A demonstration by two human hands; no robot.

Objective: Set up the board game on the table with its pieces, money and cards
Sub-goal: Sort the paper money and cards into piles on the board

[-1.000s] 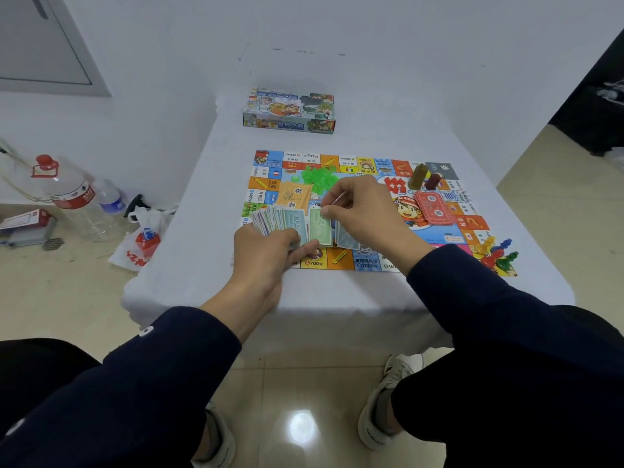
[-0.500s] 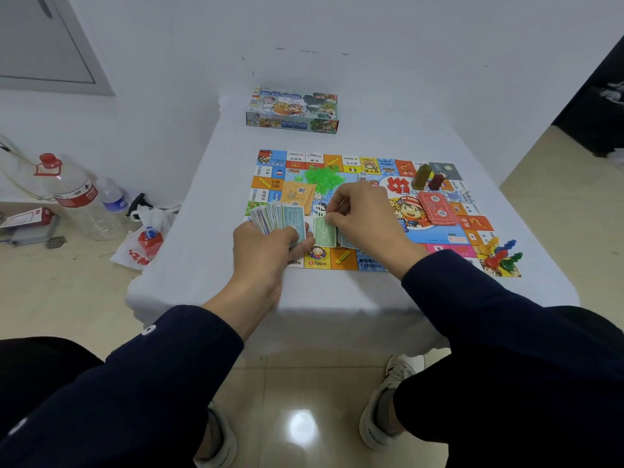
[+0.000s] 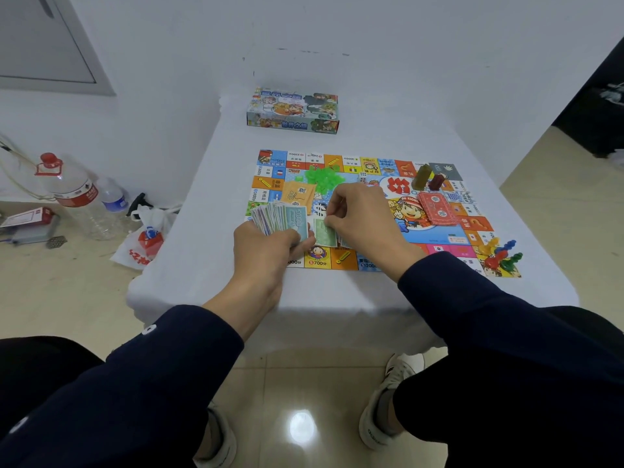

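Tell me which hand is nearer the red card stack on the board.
Right. The right hand sits just left of the red card stack, pinching a green note; the left hand is farther left, holding fanned money.

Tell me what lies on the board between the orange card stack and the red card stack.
In the head view, the right hand lies between the orange card stack and red card stack, over the board.

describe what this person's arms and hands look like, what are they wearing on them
Both arms wear long dark navy sleeves ending at the wrists. The left sleeve carries small white round marks along its outer side; the right sleeve shows none. The left hand and right hand are bare: no gloves, rings or watch visible.
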